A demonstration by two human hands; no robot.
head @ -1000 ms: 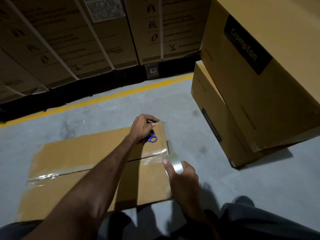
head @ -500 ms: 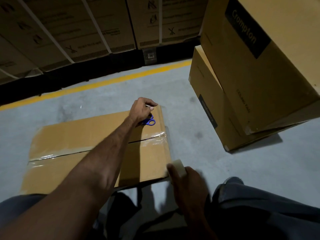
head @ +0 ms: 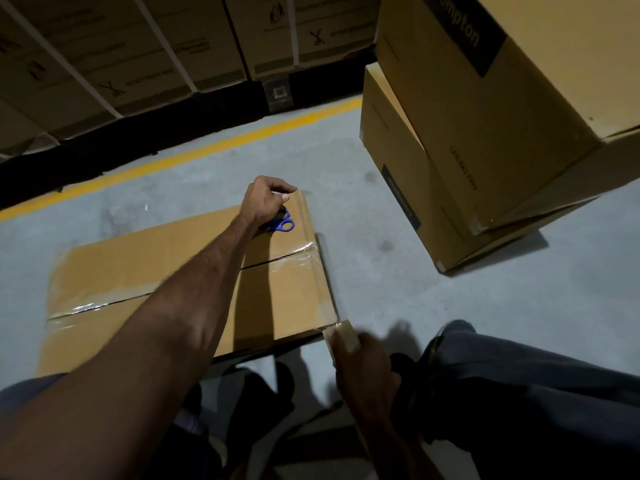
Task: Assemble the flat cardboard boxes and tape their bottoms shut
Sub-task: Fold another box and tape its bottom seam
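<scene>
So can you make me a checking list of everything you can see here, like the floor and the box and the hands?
Surface: grey concrete floor with a yellow line painted across it.
Job's things: cardboard box lying on the floor, clear tape along its seam and down the right edge; tape roll at the near right corner; blue-handled scissors on the box.
Clutter: nothing seen.
Grippers: left hand closed on the scissors; right hand gripping the tape roll.
Cables: nothing seen.
Surroundings: two stacked printed boxes to the right; a row of strapped cartons behind the line; the person's trouser legs at the bottom.
</scene>
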